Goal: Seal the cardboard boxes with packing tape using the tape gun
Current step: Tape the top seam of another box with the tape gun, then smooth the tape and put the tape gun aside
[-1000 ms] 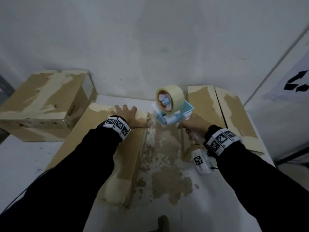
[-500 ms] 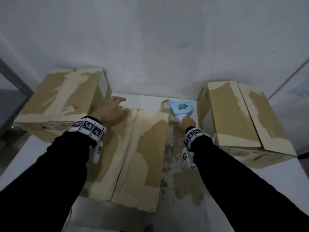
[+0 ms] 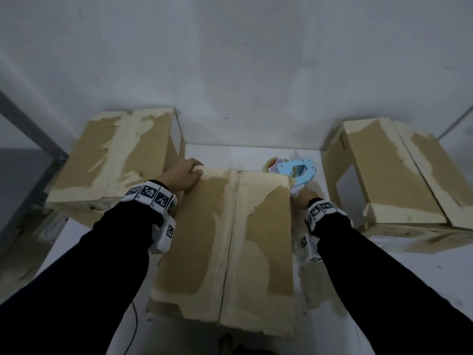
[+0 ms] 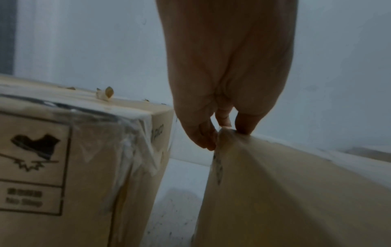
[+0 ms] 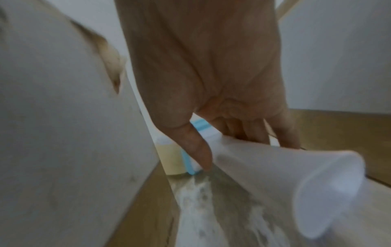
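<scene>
A worn cardboard box (image 3: 194, 239) lies in the middle of the white table, both top flaps down and meeting along a centre seam. My left hand (image 3: 190, 171) grips its far left corner; in the left wrist view the fingers (image 4: 243, 123) and thumb pinch the box's corner (image 4: 264, 175). My right hand (image 3: 302, 197) holds the white handle (image 5: 285, 175) of the tape gun (image 3: 298, 170), whose blue frame and tape roll (image 5: 170, 158) sit low beside the box's far right corner. The thumb (image 5: 197, 148) lies along the handle.
A taped box (image 3: 115, 155) stands at the back left, close to my left hand, and another box (image 3: 384, 175) at the back right. The white wall is just behind them. The table (image 3: 422, 272) has scuffed, peeling patches right of the middle box.
The tape gun came down from mid-air to table level beside the middle box. My left hand moved from flat on the flap to gripping the far left corner. The box now sits centred.
</scene>
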